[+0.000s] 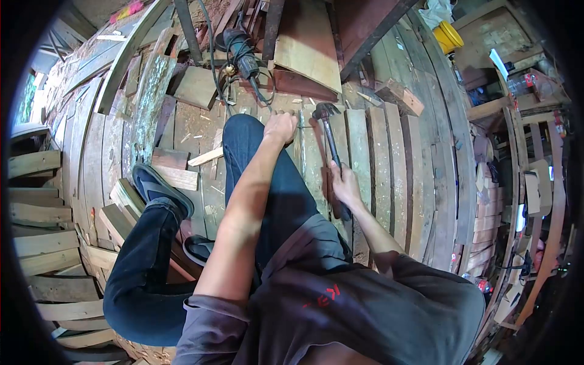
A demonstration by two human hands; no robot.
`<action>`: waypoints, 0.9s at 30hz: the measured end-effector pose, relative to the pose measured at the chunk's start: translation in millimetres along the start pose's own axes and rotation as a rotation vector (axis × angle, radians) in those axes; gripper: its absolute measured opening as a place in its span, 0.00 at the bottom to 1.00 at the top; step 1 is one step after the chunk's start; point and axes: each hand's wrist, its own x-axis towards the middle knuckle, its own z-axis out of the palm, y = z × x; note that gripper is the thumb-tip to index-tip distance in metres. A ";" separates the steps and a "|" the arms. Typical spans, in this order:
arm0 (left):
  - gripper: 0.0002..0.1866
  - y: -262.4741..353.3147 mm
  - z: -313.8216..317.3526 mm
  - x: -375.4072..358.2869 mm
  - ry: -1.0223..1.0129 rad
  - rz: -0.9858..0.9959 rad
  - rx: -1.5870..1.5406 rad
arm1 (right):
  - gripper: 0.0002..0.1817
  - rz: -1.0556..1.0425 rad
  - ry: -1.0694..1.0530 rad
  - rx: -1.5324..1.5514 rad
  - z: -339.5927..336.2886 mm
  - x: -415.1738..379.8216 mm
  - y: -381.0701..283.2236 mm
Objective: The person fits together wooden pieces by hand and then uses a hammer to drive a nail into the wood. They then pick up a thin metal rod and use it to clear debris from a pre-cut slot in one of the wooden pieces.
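Observation:
My right hand is wrapped around the dark handle of a claw hammer. The hammer's head points away from me, above the far ends of several parallel wooden boards. My left hand is closed, with its fingers down at the end of a board just left of the hammer. A thin dark line, perhaps a nail, shows beside its fingers, but I cannot make out what they hold. My left forearm passes over my bent knee.
An angle grinder with its cable lies ahead on the floor. Near it are a plywood sheet and a wood block. Stacked planks stand at left. A yellow container and cluttered shelves are at right.

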 end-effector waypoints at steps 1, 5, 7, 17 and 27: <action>0.20 -0.9 2.1 0.1 0.011 0.005 -0.001 | 0.29 0.003 -0.003 -0.001 1.1 0.3 1.0; 0.19 2.3 1.7 2.2 -0.018 -0.078 -0.007 | 0.29 0.024 -0.004 -0.013 4.3 -1.7 2.1; 0.19 5.8 -5.5 0.0 -0.046 -0.083 0.015 | 0.29 0.027 0.005 -0.015 6.2 -4.1 2.2; 0.19 16.9 -26.2 -9.2 -0.030 -0.144 -0.084 | 0.27 0.027 -0.010 -0.001 15.0 -1.9 11.6; 0.22 -1.0 4.6 2.9 -0.008 -0.130 -0.095 | 0.27 0.030 -0.021 -0.019 4.6 -1.9 -1.8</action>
